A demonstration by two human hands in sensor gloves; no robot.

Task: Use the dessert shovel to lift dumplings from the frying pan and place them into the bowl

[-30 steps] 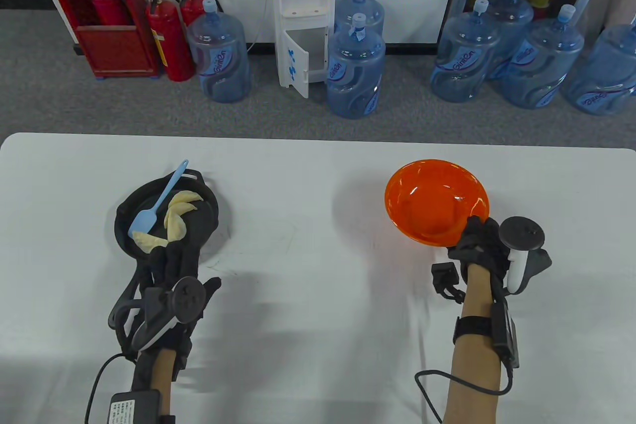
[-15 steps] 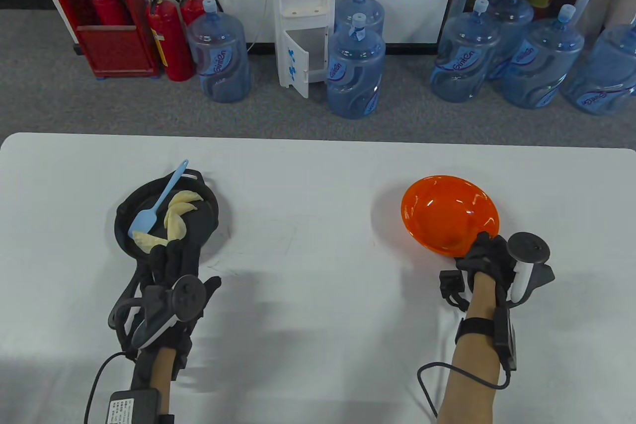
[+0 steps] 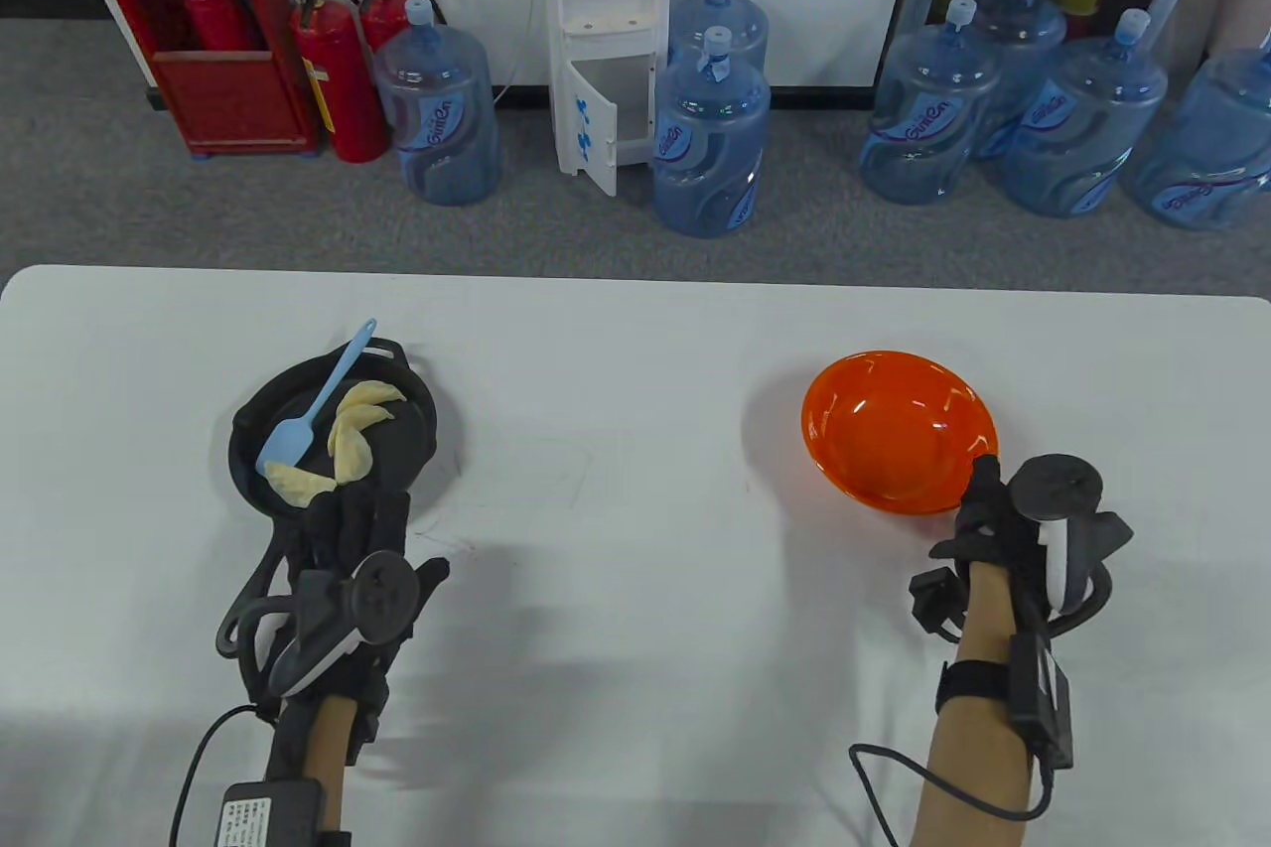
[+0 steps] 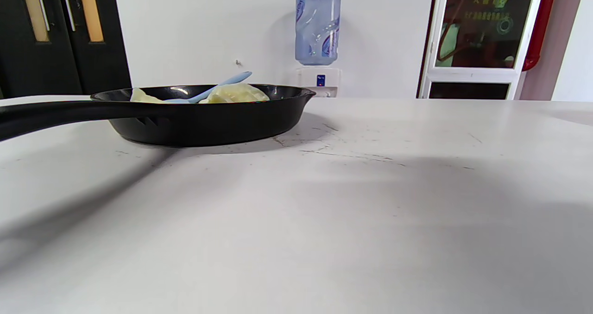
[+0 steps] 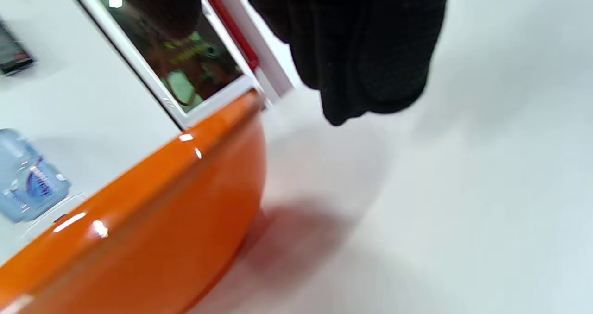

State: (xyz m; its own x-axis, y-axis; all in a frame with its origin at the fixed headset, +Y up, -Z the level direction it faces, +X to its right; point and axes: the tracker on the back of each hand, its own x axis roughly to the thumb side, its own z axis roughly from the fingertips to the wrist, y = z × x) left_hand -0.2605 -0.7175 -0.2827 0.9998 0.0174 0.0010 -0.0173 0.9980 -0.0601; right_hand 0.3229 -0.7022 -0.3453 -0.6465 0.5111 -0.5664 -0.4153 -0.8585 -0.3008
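A black frying pan (image 3: pixel 417 435) sits on the left of the table and holds several pale dumplings (image 3: pixel 353 435). A light blue dessert shovel (image 3: pixel 313 410) lies in it, its handle leaning over the far rim. My left hand (image 3: pixel 348 519) rests at the pan's near rim, to the right of the pan's handle (image 3: pixel 253 589), fingers fairly straight and holding nothing. In the left wrist view the pan (image 4: pixel 208 119) stands flat. An orange bowl (image 3: pixel 894 430) stands upright at the right. My right hand (image 3: pixel 983 490) is at its near right rim; its fingers (image 5: pixel 366 50) hang clear of the bowl (image 5: pixel 139 221).
The white table (image 3: pixel 635 360) stretches between pan and bowl. Cables trail from both wrists toward the near edge. Beyond the far edge, on the floor, stand water bottles (image 3: pixel 710 142), a dispenser and fire extinguishers.
The bowl was tilted in my right hand; it has come down flat, slightly right and nearer. The right hand has let go and drawn back a little. The left hand barely moved.
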